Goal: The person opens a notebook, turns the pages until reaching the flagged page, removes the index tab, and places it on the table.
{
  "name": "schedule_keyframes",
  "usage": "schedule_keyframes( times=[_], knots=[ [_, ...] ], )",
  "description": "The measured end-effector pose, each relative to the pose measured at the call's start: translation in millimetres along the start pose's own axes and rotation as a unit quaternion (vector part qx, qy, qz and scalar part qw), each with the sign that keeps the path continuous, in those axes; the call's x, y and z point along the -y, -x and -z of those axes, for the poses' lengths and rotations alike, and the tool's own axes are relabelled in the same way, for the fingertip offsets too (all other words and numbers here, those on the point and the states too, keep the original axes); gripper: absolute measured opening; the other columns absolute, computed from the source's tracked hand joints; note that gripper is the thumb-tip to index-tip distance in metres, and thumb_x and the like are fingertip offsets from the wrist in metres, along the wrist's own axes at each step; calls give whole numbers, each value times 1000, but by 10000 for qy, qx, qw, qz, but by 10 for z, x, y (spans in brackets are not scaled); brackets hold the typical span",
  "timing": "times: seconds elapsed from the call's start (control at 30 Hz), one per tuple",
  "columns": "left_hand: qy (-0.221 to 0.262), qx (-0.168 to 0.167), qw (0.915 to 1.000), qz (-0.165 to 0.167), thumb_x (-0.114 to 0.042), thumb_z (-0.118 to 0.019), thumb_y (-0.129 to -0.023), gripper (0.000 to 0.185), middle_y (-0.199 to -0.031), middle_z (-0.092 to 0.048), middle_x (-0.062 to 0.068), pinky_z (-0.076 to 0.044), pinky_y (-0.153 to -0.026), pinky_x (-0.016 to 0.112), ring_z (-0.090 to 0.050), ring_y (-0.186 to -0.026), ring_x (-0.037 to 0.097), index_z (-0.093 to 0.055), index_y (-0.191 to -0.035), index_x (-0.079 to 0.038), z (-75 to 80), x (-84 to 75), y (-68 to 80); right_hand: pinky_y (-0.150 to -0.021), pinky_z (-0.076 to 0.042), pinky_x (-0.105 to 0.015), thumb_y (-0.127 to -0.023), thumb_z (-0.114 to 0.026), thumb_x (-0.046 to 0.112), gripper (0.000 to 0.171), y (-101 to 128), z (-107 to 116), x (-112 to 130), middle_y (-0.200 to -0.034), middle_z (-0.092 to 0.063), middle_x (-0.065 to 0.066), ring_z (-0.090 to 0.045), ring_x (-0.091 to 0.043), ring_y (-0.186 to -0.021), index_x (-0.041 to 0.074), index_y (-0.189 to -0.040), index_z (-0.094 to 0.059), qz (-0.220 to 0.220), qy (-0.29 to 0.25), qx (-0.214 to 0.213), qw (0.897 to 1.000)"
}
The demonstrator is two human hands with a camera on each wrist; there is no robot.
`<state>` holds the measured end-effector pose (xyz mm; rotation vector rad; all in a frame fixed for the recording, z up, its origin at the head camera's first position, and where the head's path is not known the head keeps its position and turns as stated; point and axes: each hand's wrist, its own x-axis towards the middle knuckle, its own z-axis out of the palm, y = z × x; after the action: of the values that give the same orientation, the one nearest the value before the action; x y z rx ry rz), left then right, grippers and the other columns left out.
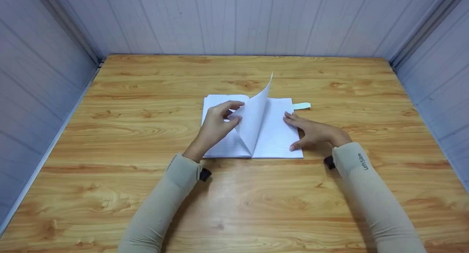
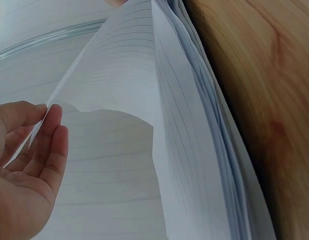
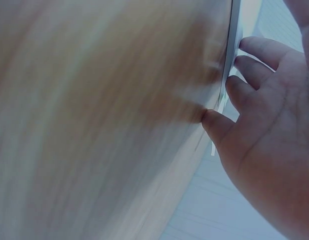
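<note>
An open notebook (image 1: 271, 136) of thin, white, faintly ruled paper lies flat mid-worktop (image 1: 234, 201), whose wood is glossy and grained. The left hand (image 1: 216, 126) pinches one page (image 1: 256, 117) between thumb and fingers, holding it upright and curved above the spine. The right hand (image 1: 311, 132) rests flat, fingers straight, on the right-hand page. A pale green tab (image 1: 301, 105) juts from the notebook's right edge.

Beige long sleeves (image 1: 370, 194), small dark lettering near the right cuff, black wrist-mounted devices (image 1: 205, 174).
</note>
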<state>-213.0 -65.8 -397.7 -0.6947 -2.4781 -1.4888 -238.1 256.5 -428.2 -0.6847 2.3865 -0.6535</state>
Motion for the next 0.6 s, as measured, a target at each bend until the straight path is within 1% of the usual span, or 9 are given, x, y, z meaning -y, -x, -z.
schedule_keyframes(
  times=[0.2,0.3,0.4,0.47,0.53,0.6],
  knots=[
    [-122,19,9996,-249,3,-67,-84,35,-116,-67,12,-55,-81,31,-65,-81,19,-65,-119,-2,22,45,24,-120,-4,-53,-81,-74,46,105,-1,-11,-6,-163,6,-2,10,-27,-150,13,-155,-7,-46,55,6,10000],
    [-141,85,9989,-428,5,-66,-84,38,-119,-64,13,-56,-80,30,-64,-81,20,-64,-121,-3,27,77,35,-120,-5,-53,-81,-73,46,105,0,-14,-5,-163,6,-1,10,-26,-150,13,-155,-7,-71,75,13,9999],
    [-204,223,9981,-546,6,-65,-85,40,-128,-59,14,-55,-84,29,-65,-92,22,-63,-124,-3,32,102,40,-120,-4,-52,-81,-73,46,104,0,-11,3,-163,6,-1,9,-26,-150,13,-155,-7,-101,102,14,9999],
    [-308,347,9971,-607,6,-64,-85,41,-136,-55,14,-55,-88,30,-63,-105,25,-62,-125,-3,37,115,41,-120,-4,-53,-81,-73,46,104,0,-7,7,-163,6,-1,10,-26,-150,13,-155,-7,-113,113,18,9999],
    [-467,480,9955,-664,6,-65,-85,42,-141,-51,13,-52,-95,32,-57,-120,26,-62,-126,-3,45,124,45,-120,-4,-53,-81,-72,47,105,2,-5,10,-163,6,-2,10,-27,-150,13,-155,-7,-120,126,26,9998],
    [-641,632,9934,-712,6,-65,-85,43,-146,-47,11,-47,-102,33,-50,-130,26,-61,-127,-4,55,133,52,-120,-4,-53,-81,-72,47,105,5,-6,11,-163,7,-2,10,-27,-150,13,-155,-6,-131,130,32,9998]
  ],
)
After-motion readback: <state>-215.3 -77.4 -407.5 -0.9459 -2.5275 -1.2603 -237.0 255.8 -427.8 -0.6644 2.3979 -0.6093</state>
